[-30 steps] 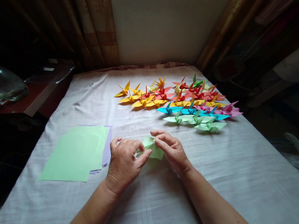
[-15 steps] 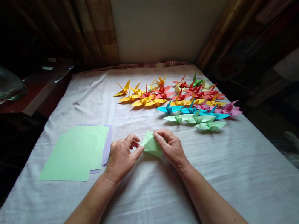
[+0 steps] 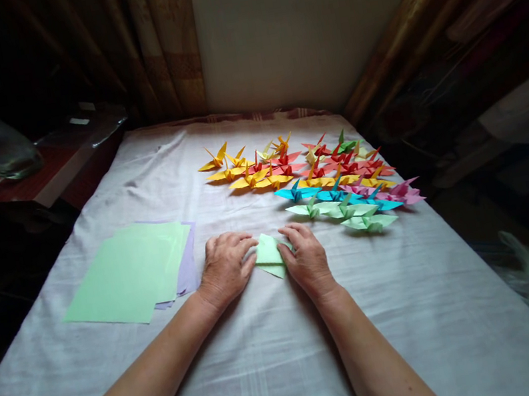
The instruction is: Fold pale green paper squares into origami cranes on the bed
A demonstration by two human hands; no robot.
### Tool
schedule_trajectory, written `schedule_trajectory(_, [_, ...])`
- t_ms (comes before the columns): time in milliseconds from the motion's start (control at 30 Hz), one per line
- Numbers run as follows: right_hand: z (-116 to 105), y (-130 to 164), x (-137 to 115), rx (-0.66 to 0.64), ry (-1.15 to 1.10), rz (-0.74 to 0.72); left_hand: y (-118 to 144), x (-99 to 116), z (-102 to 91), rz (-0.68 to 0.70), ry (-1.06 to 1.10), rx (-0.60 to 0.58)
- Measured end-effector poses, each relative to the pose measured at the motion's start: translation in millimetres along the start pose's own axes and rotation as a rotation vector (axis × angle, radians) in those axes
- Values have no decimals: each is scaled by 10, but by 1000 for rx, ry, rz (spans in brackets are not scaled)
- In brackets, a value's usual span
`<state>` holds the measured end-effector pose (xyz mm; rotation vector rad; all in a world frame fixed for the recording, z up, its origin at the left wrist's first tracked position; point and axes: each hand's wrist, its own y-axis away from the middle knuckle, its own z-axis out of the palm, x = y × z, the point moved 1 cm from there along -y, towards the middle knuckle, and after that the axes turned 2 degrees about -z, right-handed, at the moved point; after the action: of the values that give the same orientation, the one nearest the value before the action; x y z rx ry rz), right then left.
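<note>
On the cloth (image 3: pixel 280 351), both hands (image 3: pixel 225 268) flatten folded green paper (image 3: pixel 269 256).

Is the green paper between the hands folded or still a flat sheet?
Folded. The green paper is a small angular shape with a crease, pressed on the cloth between left hand and right hand.

Both forearms reached forward, converging. The left hand (image 3: pixel 225 267) lay palm down, fingers (image 3: pixel 245 247) spread flat; the right hand (image 3: pixel 308 259) mirrored it close beside, its fingers curled slightly inward.
</note>
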<state>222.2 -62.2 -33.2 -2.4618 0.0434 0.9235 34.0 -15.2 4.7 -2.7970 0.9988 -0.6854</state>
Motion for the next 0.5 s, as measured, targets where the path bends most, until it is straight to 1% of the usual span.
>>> schedule_trajectory(100, [28, 15, -7, -35, 148, -22, 6, -3, 18, 192, 0, -64])
schedule_trajectory(167, [38, 25, -28, -43, 236, -14, 19, -2, 38, 269, -26, -122])
schedule_trajectory(267, [14, 44, -69, -67, 318, -4, 55, -18, 81, 296, -72, -217])
schedule_trajectory(367, [-63, 78, -116, -128, 343, -43, 92, -51, 118, 296, -110, -286])
schedule_trajectory(433, [-129, 111, -151, -196, 357, -88, 100, -69, 130, 299, -125, -296])
schedule_trajectory(500, [-182, 146, -185, -301, 378, -128, 93, -73, 133, 308, -133, -301])
